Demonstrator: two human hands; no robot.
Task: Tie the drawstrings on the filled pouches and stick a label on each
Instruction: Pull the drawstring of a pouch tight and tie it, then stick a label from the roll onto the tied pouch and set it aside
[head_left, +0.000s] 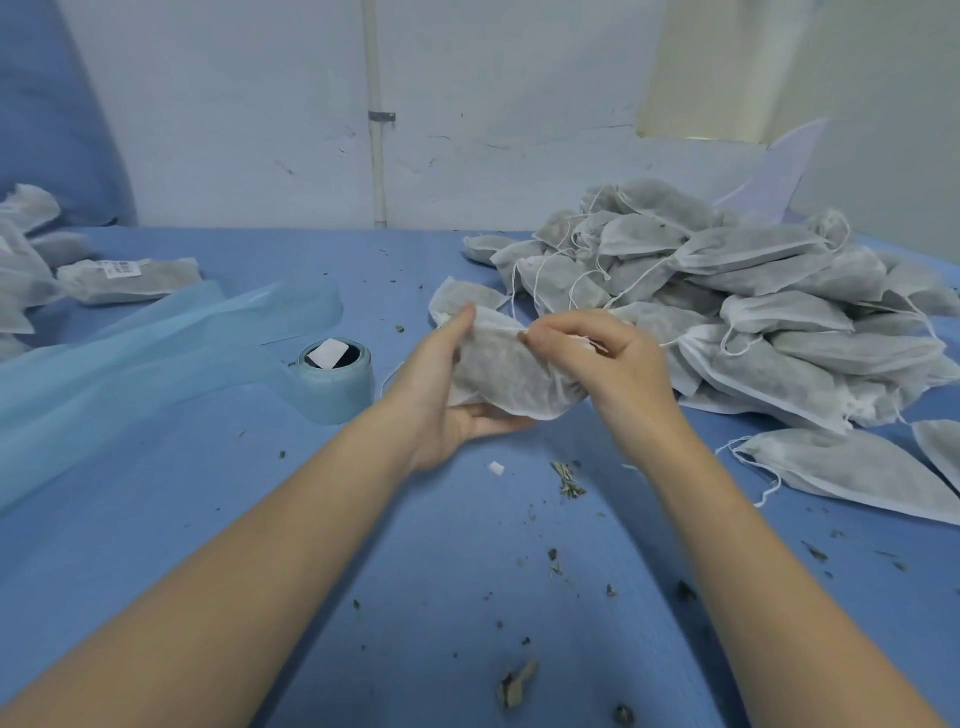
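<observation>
Pouch (511, 374) in both hands

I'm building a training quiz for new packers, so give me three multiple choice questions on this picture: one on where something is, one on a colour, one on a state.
1. Where is the label roll?
A. left of the left hand
B. on the pouch pile
C. at the wall

2. What colour is the table cover?
A. green
B. blue
C. red

3. The held pouch is:
A. lying flat
B. gripped in both hands
C. labelled already

Answers: 1 A, it stands beside that hand; 2 B, blue throughout; 3 B, the right hand pinches its top.
</observation>
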